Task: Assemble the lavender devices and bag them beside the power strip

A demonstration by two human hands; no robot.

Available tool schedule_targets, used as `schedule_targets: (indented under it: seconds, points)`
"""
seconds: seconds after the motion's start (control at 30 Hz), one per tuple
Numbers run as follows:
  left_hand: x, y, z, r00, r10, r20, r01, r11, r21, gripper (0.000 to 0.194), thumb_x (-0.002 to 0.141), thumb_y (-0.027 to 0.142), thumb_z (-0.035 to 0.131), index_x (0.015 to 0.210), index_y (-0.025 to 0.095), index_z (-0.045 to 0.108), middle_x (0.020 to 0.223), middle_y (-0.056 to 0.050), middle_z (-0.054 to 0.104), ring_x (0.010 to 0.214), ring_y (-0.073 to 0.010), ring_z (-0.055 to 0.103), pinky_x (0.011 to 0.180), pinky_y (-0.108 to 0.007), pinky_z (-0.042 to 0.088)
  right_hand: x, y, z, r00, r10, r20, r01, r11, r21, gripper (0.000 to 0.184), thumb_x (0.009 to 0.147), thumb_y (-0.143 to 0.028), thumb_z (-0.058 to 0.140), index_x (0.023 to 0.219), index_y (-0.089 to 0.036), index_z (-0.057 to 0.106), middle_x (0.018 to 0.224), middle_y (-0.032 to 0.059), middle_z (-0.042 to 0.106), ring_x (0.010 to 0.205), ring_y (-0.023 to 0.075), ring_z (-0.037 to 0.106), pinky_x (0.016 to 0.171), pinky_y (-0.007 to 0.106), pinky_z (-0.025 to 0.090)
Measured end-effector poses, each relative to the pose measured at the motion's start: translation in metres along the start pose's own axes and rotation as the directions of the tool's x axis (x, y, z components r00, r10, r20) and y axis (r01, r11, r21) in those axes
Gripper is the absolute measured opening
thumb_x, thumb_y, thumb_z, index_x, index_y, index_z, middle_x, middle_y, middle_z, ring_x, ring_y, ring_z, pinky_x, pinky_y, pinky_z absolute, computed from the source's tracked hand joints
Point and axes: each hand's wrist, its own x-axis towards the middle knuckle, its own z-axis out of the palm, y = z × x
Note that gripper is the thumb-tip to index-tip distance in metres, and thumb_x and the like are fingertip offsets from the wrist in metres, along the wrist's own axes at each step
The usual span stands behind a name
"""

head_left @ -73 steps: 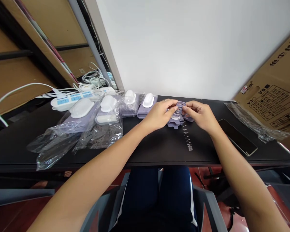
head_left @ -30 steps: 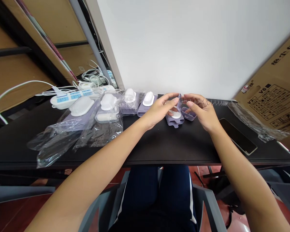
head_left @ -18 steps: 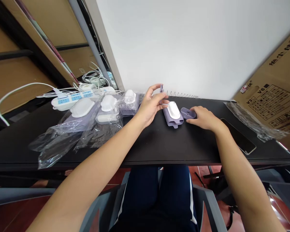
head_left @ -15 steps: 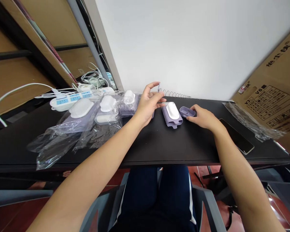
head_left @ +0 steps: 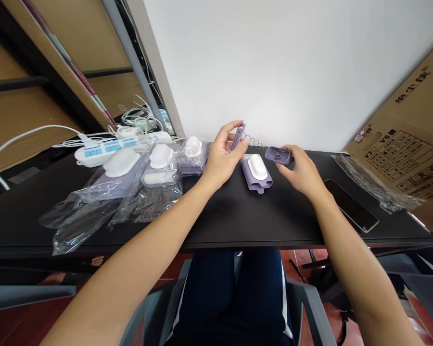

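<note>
Pinched by my left hand [head_left: 221, 162] is a small flat purple plastic plate with holes [head_left: 239, 136], tilted upright. A thin wire coil spring [head_left: 255, 142] runs from it toward the right. My right hand [head_left: 300, 169] grips a hollow purple oval plastic shell [head_left: 273, 154], its open side toward the spring. The spring's far end appears to reach into the shell; whether it is attached I cannot tell. Below and between the hands, a purple plastic housing with a white ribbed oval block [head_left: 258, 166] on top lies on the black table [head_left: 238, 216].
On the left lie several purple and white units in clear plastic bags [head_left: 119, 166], with a white power strip [head_left: 111, 146] and cables behind. To the right are a phone [head_left: 351, 205], an empty clear bag [head_left: 375, 185] and a cardboard box [head_left: 407, 139]. A white wall [head_left: 267, 67] rises behind.
My right hand has raised the purple shell slightly leftward and tipped it toward the spring. The spring's right end, loose before, now meets the shell. The plate in my left hand has turned to show its face.
</note>
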Motion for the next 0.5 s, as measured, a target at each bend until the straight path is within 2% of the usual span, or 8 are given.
schedule_targets:
  seconds: [0.5]
  points:
    - [-0.0020,0.0013,0.0011,0.999,-0.025,0.034,0.025,1.000,0.008,0.052,0.088,0.035,0.072,0.139,0.033,0.060,0.111,-0.006,0.064,0.096,-0.0209,0.065,0.078,-0.032,0.054,-0.0013,-0.0006,0.0022,0.999,-0.041,0.017,0.041,0.999,0.002,0.042,0.090,-0.032,0.064,0.132,-0.027,0.060,0.130,0.0106,0.069,0.114,0.0317,0.067,0.096,0.049,0.053]
